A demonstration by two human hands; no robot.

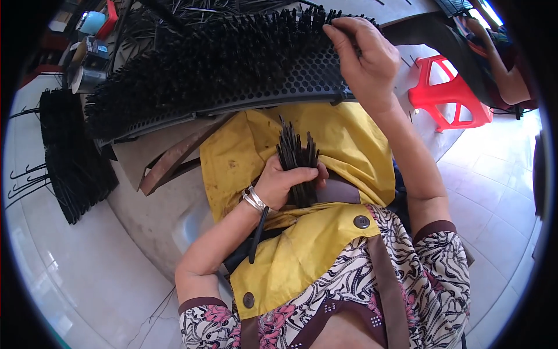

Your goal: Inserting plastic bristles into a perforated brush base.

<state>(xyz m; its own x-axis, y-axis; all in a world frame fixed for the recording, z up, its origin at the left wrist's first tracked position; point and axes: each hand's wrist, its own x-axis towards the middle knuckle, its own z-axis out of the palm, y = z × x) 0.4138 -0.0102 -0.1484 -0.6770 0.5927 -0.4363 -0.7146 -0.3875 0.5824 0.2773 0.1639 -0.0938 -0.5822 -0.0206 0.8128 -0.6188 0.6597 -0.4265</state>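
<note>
A bundle of thin black rods [298, 163] stands upright in my left hand [280, 180], the fingers wrapped round its lower part above my lap. Across the far side lies a black perforated panel [307, 79], its round holes showing along the near right. Black rods [215, 61] stand densely over most of that panel. My right hand [369, 55] is raised at the panel's far right end, thumb and forefinger pinched beside the outermost standing rods. Whatever the pinch holds is too small to make out.
Black rods with hooked ends lie in a dark stack [72, 157] at the left. A brown bar frame [174, 160] juts under the panel. A red stool [447, 96] stands at right, near another person's arm [505, 75]. Loose black strips [197, 13] lie behind the panel.
</note>
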